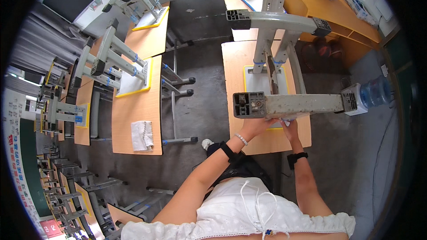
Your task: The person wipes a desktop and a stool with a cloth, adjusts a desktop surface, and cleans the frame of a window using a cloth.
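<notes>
An upturned stool stands with its seat [248, 78], grey with a yellow rim, on a wooden desktop [233, 56]. Its pale metal foot bar [303, 104], scuffed and capped in black plastic, crosses the view just above my hands. My left hand [262, 125] reaches in under this bar from the left, its fingers partly covered by the bar. Close beside it is my right hand [291, 129], with fingertips also partly behind the bar. A small bluish bit shows between the fingertips; what it is stays unclear. Blue bands [258, 62] circle the stool's far legs.
Left across the aisle, a folded white cloth [142, 135] lies on a desk [133, 113] that bears another upturned stool [133, 76]. At right are a water dispenser with a blue bottle [375, 91], a floor cable [380, 153] and a wooden cabinet [333, 10].
</notes>
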A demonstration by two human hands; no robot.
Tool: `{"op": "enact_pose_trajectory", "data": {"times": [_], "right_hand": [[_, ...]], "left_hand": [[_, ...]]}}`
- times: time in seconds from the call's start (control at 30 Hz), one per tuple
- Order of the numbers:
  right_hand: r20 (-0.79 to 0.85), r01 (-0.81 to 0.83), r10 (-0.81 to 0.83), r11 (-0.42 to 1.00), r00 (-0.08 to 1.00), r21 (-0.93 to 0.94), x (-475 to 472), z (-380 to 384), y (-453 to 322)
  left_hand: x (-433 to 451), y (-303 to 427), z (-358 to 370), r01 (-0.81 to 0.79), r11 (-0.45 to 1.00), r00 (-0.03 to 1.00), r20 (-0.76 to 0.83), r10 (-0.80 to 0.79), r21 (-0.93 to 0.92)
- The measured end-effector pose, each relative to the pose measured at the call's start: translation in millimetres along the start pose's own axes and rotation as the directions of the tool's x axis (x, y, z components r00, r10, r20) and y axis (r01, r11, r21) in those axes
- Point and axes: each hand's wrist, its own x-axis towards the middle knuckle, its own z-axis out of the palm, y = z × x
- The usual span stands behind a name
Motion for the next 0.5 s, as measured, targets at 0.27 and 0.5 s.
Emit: {"op": "enact_pose_trajectory", "data": {"times": [0.27, 0.5], "right_hand": [[-0.043, 0.038, -0.037, 0.999, 0.998, 0.022, 33.8, -5.0, 3.8], [-0.295, -0.122, -0.088, 0.772, 0.951, -0.624, 4.9, -2.6, 25.3]], "left_hand": [[23.6, -3.8, 8.5, 0.053, 0.998, 0.998, -0.045, -0.052, 0.019], [-31.3, -31.3, -24.5, 0.04, 0.942, 0.999, 0.015, -0.047, 0.332]]}}
